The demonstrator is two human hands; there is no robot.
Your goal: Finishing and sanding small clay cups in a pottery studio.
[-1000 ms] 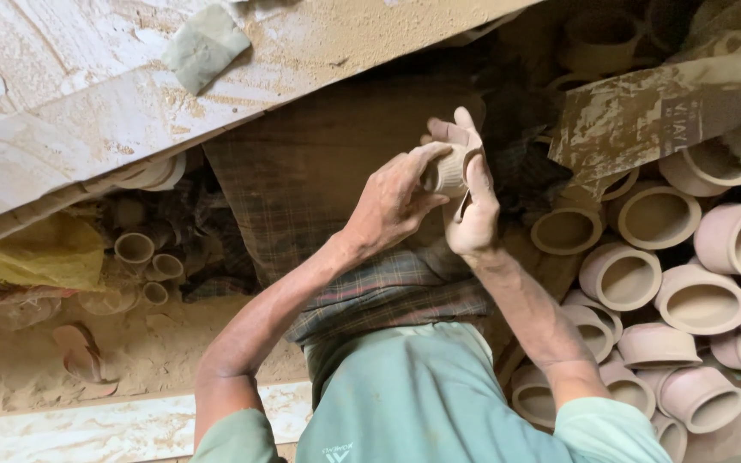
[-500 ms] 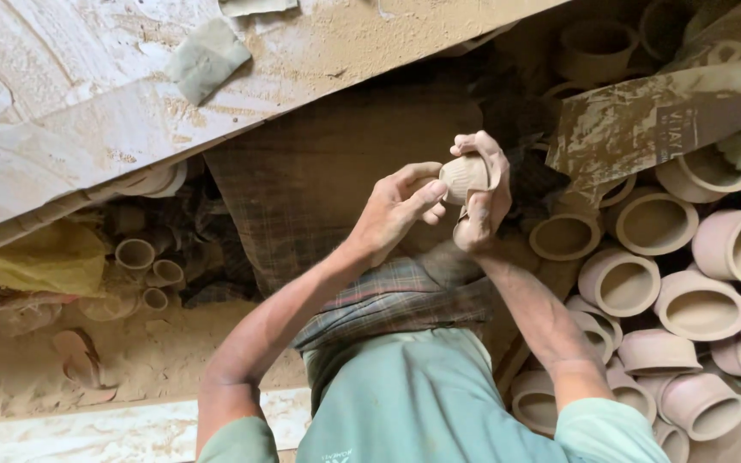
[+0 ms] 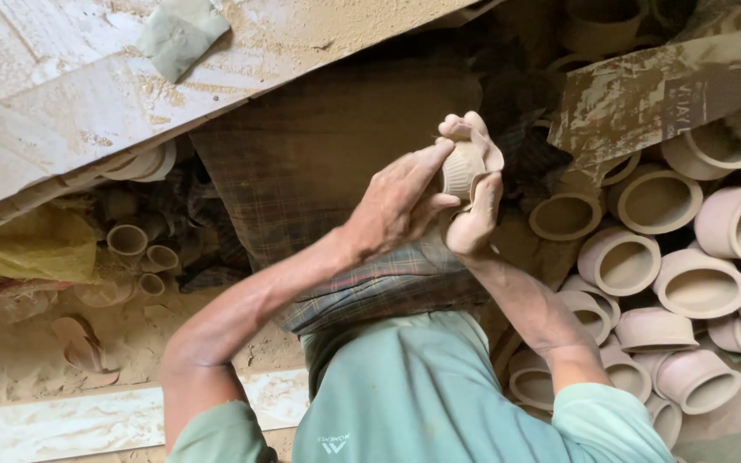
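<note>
Pale, ribbed unfired clay cup [image 3: 463, 169] sits at frame centre, grasped by the right hand [image 3: 476, 201]. Left hand [image 3: 392, 204] pinches its side. Round clay pots [image 3: 671, 257] crowd the right.

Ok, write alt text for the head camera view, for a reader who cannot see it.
Seen from above, a person's left hand and right hand together hold a small unfired clay pot over a checked cloth on their lap. Many similar clay pots lie piled to the right, below a dusty wooden plank.
</note>
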